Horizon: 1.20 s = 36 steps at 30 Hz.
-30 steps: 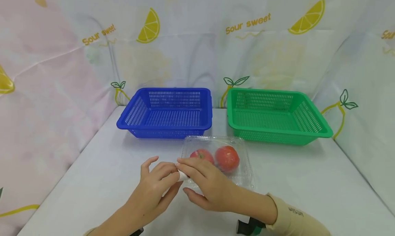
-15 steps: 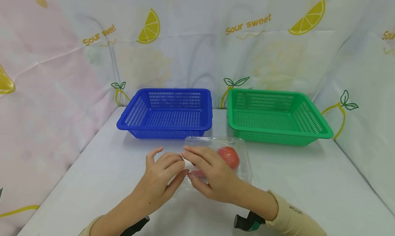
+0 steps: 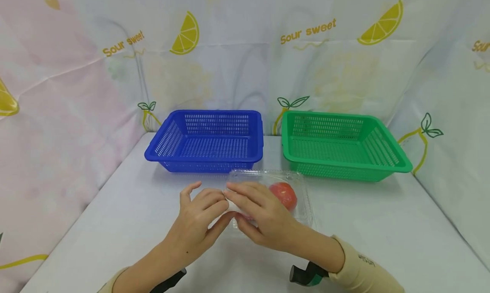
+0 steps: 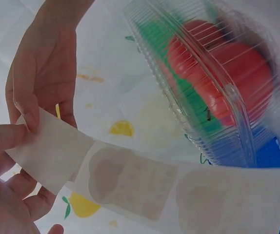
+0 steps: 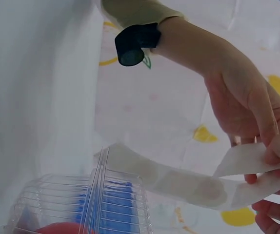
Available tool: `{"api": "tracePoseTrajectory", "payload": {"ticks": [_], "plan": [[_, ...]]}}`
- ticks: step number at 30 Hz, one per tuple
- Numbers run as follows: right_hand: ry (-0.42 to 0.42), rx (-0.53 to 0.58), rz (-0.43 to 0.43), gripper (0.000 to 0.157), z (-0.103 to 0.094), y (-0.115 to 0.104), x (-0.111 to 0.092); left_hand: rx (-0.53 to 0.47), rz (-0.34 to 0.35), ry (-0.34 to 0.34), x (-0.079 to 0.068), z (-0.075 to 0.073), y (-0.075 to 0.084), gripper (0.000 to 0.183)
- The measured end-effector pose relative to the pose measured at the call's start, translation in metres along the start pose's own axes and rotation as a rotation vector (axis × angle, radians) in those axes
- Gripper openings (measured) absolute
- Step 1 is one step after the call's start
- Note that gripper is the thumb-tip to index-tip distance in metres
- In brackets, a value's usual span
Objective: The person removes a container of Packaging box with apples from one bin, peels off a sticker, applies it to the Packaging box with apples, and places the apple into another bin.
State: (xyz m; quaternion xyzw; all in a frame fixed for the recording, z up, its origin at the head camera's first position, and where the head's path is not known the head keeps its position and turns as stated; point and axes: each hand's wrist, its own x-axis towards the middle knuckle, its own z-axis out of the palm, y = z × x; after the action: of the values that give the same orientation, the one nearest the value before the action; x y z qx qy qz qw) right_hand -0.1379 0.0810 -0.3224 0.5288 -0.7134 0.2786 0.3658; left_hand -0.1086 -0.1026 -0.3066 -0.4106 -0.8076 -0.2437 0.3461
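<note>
My left hand (image 3: pixel 199 220) and my right hand (image 3: pixel 268 218) meet in front of a clear plastic box, fingertips together. Between them they pinch a white strip of stickers (image 4: pixel 130 180), with pale label shapes showing through its backing. In the left wrist view, both thumbs press the end of the strip, where a blank piece is turned back. The rest of the strip hangs down toward the clear box (image 3: pixel 268 172). Inside that box are tomatoes (image 3: pixel 283 195); one shows fully red in the head view and my right hand mostly hides another.
A blue perforated basket (image 3: pixel 203 165) stands at the back left, and a green one (image 3: pixel 344 169) at the back right. The clear box sits just in front of the gap between them on the white table (image 3: pixel 363 233). A lemon-print cloth (image 3: pixel 237 72) hangs behind.
Both hands have moved slightly forward and right over the box, now covering most of the left tomato. Over the last half second they have stayed almost still, thumbs drawing closer together.
</note>
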Motion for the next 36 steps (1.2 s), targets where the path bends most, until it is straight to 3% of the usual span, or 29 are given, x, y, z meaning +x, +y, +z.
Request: {"api": "tracePoseTrajectory", "payload": {"ticks": [13, 19, 25, 32, 36], "plan": [[-0.021, -0.022, -0.053, 0.035, -0.0043, -0.0013, 0.0011, 0.004, 0.028, 0.054, 0.0001, -0.0011, -0.0016, 0.032], [-0.038, -0.032, -0.045, 0.034, -0.0059, -0.0019, -0.0002, -0.006, 0.016, 0.042, -0.0005, -0.0019, -0.001, 0.033], [-0.052, -0.017, -0.035, 0.034, -0.0065, -0.0019, -0.0014, -0.029, 0.004, 0.026, -0.0023, -0.0019, -0.0001, 0.014], [-0.061, -0.001, -0.031, 0.034, -0.0079, -0.0009, -0.001, -0.018, 0.001, 0.034, -0.0023, -0.0014, 0.0003, 0.033], [-0.062, 0.008, -0.033, 0.035, -0.0083, -0.0004, -0.0002, -0.014, 0.002, 0.035, -0.0025, -0.0014, -0.0001, 0.03]]}}
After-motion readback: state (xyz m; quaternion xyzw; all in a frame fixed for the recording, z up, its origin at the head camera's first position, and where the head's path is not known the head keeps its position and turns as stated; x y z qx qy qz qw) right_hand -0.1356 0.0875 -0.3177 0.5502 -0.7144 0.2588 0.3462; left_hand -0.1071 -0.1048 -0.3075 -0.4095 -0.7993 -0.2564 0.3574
